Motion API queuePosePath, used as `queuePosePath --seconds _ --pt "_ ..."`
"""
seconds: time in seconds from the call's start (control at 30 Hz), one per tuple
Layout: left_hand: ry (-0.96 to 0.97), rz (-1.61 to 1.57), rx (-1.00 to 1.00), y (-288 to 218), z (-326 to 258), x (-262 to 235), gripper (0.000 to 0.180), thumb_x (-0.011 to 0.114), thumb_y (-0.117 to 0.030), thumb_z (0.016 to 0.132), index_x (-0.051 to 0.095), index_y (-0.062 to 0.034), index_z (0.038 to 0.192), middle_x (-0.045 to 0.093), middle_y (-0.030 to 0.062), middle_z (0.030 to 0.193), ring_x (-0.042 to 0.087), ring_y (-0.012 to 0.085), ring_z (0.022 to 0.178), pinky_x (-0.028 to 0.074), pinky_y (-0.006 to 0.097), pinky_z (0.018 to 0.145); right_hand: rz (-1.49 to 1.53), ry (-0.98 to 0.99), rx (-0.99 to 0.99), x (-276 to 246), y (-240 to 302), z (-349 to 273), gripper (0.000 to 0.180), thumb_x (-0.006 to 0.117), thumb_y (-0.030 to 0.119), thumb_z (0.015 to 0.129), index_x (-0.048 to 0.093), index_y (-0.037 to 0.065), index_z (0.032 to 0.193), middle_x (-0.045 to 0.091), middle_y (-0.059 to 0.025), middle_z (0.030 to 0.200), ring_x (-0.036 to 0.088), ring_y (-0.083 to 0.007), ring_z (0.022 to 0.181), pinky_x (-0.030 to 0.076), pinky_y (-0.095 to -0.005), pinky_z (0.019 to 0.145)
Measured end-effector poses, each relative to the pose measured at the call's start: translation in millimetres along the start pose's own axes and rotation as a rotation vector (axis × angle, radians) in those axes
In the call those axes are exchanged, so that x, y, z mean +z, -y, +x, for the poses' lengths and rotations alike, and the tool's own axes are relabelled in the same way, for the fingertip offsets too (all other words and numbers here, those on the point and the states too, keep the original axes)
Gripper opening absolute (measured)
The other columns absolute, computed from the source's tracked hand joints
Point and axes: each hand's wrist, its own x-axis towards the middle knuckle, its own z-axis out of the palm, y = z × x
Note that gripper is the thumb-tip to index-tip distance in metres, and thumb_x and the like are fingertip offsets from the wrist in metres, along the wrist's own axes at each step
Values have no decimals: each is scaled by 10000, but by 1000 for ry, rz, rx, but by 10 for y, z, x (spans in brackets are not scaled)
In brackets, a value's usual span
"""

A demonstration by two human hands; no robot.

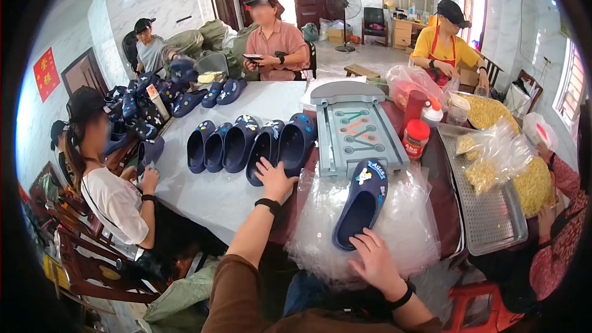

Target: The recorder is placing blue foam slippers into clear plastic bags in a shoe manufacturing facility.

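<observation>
A navy clog (365, 192) with charms on its toe lies on a stack of clear plastic bags (407, 222) in front of me. My right hand (375, 263) reaches to its heel, fingertips touching the rim and thumb apart. To the left, several navy clogs with charms stand in a row on the white table cover. My left hand (275, 180) is spread at the near end of that row, its fingers over the heel of one clog (264, 151) and close beside the rightmost clog (298, 139). Nothing is gripped in it.
Beyond the bags stands a grey plastic board (357, 132) with coloured shapes. Right of it are a red-lidded jar (416, 139) and a metal tray (490, 216) with bagged yellow pieces. A co-worker (117, 197) handles a clog at left; more clogs are heaped behind.
</observation>
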Motion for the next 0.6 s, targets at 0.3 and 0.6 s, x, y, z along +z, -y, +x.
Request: queuePosePath --seconds 0.3,0.6 --pt "-61 -351 125 310 -205 88 433 928 -275 609 689 -99 923 552 197 1112 526 413 1078 499 512 846 204 -45 24 -3 -53 -18 250 810 83 752 669 45 954 633 -160 1073 609 -372 1118 511 -458 915" --pt "5 -478 172 372 -1335 -488 404 919 -226 648 704 -78 956 546 283 1306 495 467 1196 440 511 1018 275 -133 -41 -190 179 5 236 801 61 787 668 35 980 631 -150 1070 630 -362 1094 523 -452 936"
